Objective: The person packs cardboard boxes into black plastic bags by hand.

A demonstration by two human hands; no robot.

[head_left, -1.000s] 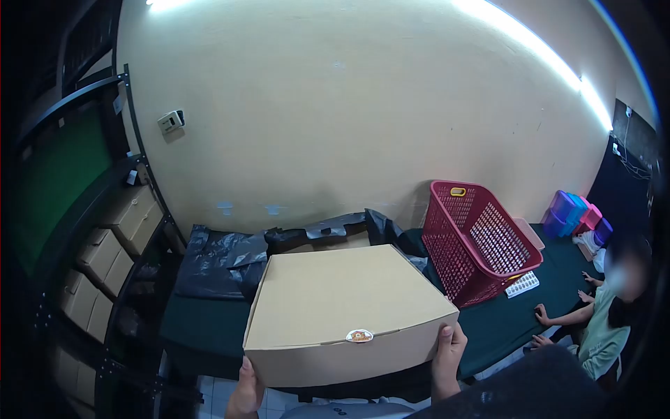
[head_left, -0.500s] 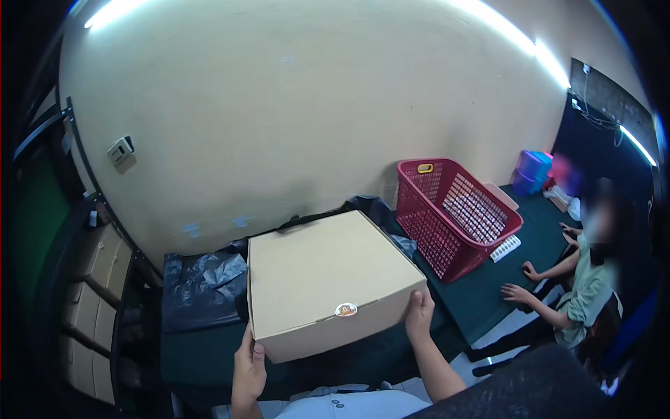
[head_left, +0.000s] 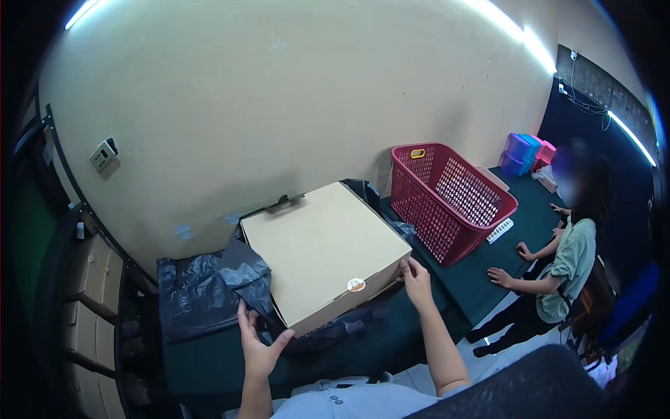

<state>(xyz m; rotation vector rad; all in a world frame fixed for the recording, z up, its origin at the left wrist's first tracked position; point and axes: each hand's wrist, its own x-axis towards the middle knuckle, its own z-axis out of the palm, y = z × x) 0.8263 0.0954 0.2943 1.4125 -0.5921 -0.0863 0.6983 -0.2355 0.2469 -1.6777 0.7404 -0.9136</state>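
A closed tan cardboard box [head_left: 324, 244] with a small round sticker [head_left: 356, 285] on its front edge sits tilted above the table, partly over black plastic [head_left: 335, 325]. My right hand [head_left: 417, 279] grips its front right corner, thumb near the top edge and the other fingers partly hidden. At the front left corner, my left hand [head_left: 257, 349] has fingers and thumb apart, close to the box and to a crumpled black plastic bag [head_left: 248, 279]. That plastic folds up along the box's left side.
On the dark green table [head_left: 481, 279] stands a maroon laundry basket [head_left: 447, 209], with a white strip [head_left: 500, 231] beside it. Another person [head_left: 565, 265] stands at the right, hands on the table. Stacked cardboard boxes [head_left: 91, 279] fill a rack at the left.
The box has gone down and away from me onto the black plastic. My left hand has opened off its corner, and the plastic on the left now stands up beside the box.
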